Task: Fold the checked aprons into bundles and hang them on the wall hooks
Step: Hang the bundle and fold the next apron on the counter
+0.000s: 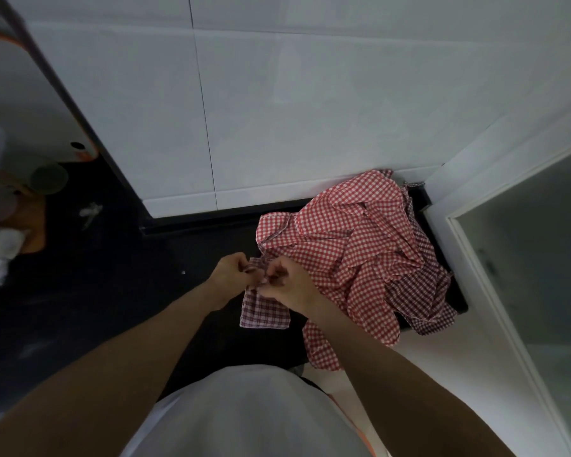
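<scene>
Head view. White tiled wall (pixel 277 110), glossy, rising behind a dark countertop (pixel 96 275). On the countertop, against the wall's base, lies a heap of red-and-white checked aprons (pixel 353 252), thin cotton, crumpled into soft ridges. Just in front of the heap's near-left edge sits a small folded bundle (pixel 264 311), flat, rectangular, darker-checked. Above it, the left hand (pixel 233 272) and right hand (pixel 289 285) are both pinched closed on the bundle's tie, knuckles nearly touching. Step judged: securing the bundle. Next: a tightened knot leaving a loop for a hook; no hooks are visible.
</scene>
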A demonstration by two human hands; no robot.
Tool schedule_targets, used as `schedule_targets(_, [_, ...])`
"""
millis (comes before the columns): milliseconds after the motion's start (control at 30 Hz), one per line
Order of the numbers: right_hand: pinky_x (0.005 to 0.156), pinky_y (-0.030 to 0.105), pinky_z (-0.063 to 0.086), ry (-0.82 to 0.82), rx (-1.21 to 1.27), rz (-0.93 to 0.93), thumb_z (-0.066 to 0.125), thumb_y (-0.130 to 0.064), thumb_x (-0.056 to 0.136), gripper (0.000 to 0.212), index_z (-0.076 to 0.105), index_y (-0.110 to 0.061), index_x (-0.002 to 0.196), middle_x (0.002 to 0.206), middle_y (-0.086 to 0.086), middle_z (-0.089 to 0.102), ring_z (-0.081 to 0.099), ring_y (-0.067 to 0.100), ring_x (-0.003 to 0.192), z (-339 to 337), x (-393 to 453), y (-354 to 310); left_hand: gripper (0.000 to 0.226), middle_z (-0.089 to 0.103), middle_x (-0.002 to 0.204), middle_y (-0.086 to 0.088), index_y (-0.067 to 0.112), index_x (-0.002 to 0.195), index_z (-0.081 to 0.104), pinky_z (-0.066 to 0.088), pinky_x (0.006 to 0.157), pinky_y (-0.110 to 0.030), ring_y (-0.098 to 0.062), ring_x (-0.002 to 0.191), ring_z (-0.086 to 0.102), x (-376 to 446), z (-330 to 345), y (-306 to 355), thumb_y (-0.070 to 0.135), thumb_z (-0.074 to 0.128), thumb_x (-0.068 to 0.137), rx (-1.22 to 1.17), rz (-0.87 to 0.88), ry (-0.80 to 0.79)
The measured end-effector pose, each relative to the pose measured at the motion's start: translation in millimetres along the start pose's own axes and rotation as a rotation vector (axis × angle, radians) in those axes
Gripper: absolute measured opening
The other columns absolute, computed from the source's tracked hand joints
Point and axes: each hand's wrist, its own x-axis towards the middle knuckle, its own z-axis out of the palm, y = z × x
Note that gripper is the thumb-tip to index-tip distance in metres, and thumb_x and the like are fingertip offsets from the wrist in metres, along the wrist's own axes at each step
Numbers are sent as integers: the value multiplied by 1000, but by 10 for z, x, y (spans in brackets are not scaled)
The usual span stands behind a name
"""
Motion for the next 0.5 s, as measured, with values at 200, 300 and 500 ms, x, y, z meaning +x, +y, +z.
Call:
schedule_targets(200, [82, 28, 56, 162, -236, -223, 86, -24, 76, 26, 74, -11, 95, 110, 0, 56, 62, 11, 84, -24, -23, 69, 15, 55, 78, -15, 4, 82, 53, 48, 54, -18, -15, 67, 53, -18, 22, 50, 0, 65, 90, -122, -86, -40])
schedule_targets(300, [86, 31, 52, 148, -293, -184, 79, -24, 84, 16, 74, -11, 92, 102, -4, 54, 59, 15, 92, -20, -22, 67, 13, 60, 80, -14, 2, 88, 57, 48, 57, -19, -12, 64, 61, -9, 32, 50, 4, 70, 88, -113, -99, 0])
schedule_targets(500, [67, 22, 36, -52, -19, -25, 50, -8, 100, 28, 61, 9, 80, 78, 2, 46, 44, 20, 75, -137, -112, -85, 18, 69, 78, -8, 0, 84, 59, 50, 52, -13, -1, 58, 68, -32, 48, 64, 3, 77, 81, -121, -112, 118])
